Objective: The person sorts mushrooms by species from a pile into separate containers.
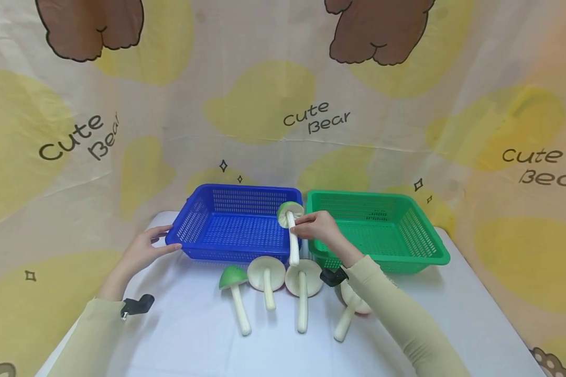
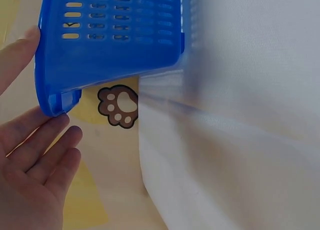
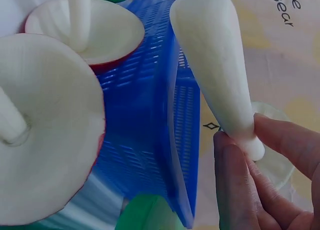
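Note:
My right hand (image 1: 318, 228) pinches the stem of a green-capped toy mushroom (image 1: 293, 238) between thumb and fingertips. Its cap is up, over the right end of the blue basket (image 1: 236, 255), and its thick stem end points down toward me. In the right wrist view the white stem (image 3: 217, 55) fills the upper middle, with the cap partly behind the fingers. At the blue basket's left front corner, my left hand (image 1: 141, 254) touches the rim, thumb and fingers spread apart. The left wrist view has the thumb (image 2: 22, 52) against the rim and relaxed fingertips at its corner.
Another green-capped mushroom (image 1: 238, 303) and pale-bottomed ones (image 1: 266, 272) (image 1: 303, 298) lie before the baskets. One more mushroom (image 1: 346, 319) is partly hidden by my right sleeve. A green basket (image 1: 382, 262) stands right of the blue one, before a printed cloth backdrop (image 1: 264, 115).

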